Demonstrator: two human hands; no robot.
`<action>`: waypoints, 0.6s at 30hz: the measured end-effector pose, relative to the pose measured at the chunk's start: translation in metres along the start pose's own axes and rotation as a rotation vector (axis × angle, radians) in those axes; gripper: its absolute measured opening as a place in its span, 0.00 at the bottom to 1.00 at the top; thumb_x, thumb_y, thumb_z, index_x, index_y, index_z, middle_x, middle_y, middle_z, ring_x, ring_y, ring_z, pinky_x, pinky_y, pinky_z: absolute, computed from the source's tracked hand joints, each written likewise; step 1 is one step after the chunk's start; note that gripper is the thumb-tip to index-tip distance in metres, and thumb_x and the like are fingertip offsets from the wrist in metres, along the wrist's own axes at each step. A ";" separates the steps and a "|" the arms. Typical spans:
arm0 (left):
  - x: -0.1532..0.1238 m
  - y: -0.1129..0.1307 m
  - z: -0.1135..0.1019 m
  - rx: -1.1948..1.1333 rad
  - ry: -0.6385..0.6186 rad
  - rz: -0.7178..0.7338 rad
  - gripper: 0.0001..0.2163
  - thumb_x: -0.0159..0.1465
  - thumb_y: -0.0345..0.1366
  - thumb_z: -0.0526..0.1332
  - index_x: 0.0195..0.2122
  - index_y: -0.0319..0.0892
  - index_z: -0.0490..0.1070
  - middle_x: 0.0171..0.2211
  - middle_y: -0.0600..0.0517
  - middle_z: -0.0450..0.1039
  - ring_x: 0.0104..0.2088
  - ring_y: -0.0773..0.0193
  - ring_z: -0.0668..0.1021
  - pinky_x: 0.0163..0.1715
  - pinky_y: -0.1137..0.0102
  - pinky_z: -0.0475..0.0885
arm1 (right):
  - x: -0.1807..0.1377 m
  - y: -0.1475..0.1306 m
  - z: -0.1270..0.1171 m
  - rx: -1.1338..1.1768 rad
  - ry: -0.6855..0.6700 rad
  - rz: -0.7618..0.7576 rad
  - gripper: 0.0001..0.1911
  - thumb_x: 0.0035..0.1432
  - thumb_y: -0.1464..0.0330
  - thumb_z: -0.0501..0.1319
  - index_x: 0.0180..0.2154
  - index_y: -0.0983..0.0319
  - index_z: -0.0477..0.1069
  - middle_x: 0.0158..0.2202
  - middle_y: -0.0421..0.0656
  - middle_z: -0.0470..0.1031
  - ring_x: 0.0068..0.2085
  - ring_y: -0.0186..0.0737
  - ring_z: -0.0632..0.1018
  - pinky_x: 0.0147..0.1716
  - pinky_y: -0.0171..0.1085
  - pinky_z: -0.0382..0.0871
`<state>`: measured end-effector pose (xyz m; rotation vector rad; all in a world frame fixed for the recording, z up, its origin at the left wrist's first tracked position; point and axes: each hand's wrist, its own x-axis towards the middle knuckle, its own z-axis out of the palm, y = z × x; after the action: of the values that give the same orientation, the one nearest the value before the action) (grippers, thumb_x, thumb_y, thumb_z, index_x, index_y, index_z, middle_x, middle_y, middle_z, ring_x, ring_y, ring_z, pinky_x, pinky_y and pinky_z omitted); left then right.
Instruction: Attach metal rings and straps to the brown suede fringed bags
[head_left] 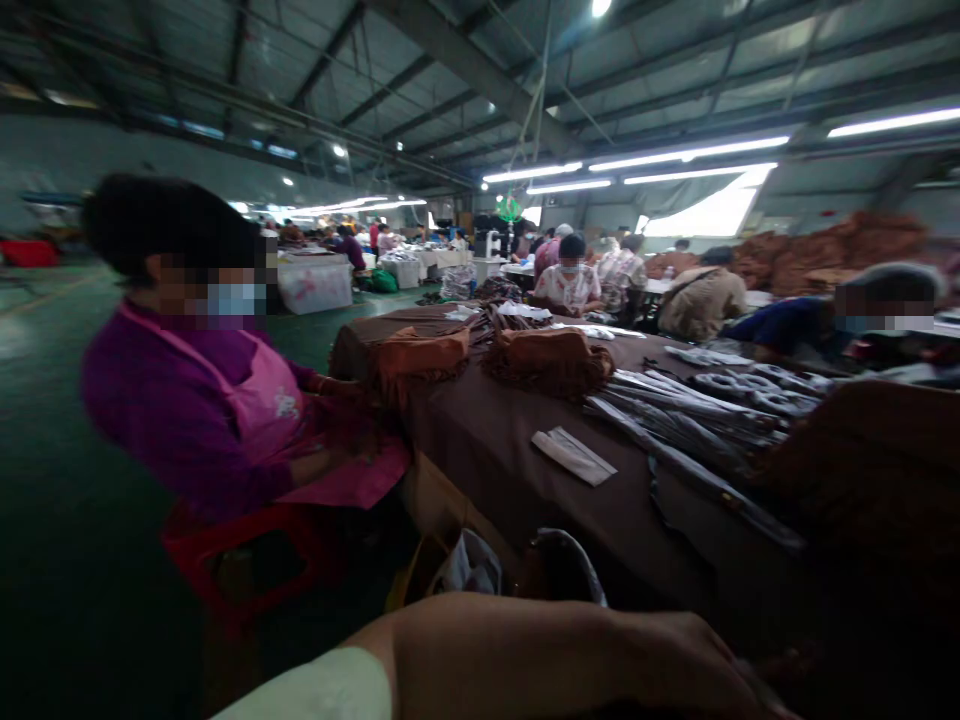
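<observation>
My left forearm, in a short white sleeve, lies across the bottom of the view. My left hand (690, 660) rests low at the near edge of the brown-covered table (495, 450). Its fingers point right into a dark patch and are not clear, so whether they hold anything is hidden. Nearest to it are a long clear plastic packet (712, 480) and a crumpled plastic bag (562, 565) below the table edge. My right hand is out of view.
A person in a purple top and pink apron (225, 400) sits on a red stool (247, 560) at the table's left side. Brown fabric piles (551, 360), stacked clear packets (735, 400) and a white slip (574, 455) lie on the table. Other workers sit behind.
</observation>
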<state>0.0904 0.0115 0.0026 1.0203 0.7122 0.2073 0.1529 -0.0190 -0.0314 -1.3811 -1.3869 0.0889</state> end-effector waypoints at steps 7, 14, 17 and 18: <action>-0.040 0.027 0.008 -0.056 0.024 0.027 0.13 0.37 0.36 0.73 0.21 0.36 0.73 0.18 0.56 0.68 0.18 0.72 0.67 0.19 0.75 0.58 | -0.033 0.012 -0.112 -0.190 -0.273 0.052 0.14 0.49 0.57 0.63 0.38 0.53 0.76 0.45 0.43 0.78 0.44 0.49 0.79 0.41 0.43 0.76; -0.041 0.026 0.015 0.032 0.020 0.122 0.12 0.40 0.40 0.71 0.20 0.36 0.74 0.15 0.57 0.65 0.16 0.74 0.63 0.17 0.74 0.51 | -0.034 -0.006 -0.098 -0.080 -0.282 0.315 0.20 0.58 0.55 0.56 0.48 0.58 0.70 0.46 0.44 0.77 0.45 0.43 0.79 0.41 0.34 0.75; -0.042 0.029 0.013 0.033 -0.024 0.105 0.12 0.42 0.39 0.70 0.23 0.35 0.76 0.15 0.57 0.65 0.15 0.74 0.63 0.16 0.74 0.51 | -0.036 -0.012 -0.099 -0.019 -0.291 0.360 0.19 0.57 0.55 0.58 0.46 0.58 0.70 0.45 0.43 0.77 0.43 0.41 0.79 0.40 0.33 0.74; -0.043 0.031 0.013 0.026 -0.038 0.088 0.12 0.42 0.39 0.70 0.24 0.35 0.77 0.16 0.57 0.65 0.16 0.74 0.63 0.17 0.74 0.52 | -0.035 -0.013 -0.101 0.009 -0.313 0.355 0.18 0.57 0.55 0.58 0.45 0.58 0.70 0.43 0.42 0.78 0.42 0.41 0.79 0.40 0.33 0.74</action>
<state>0.0714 -0.0015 0.0517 1.0789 0.6374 0.2546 0.2041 -0.1101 -0.0060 -1.6443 -1.3728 0.5646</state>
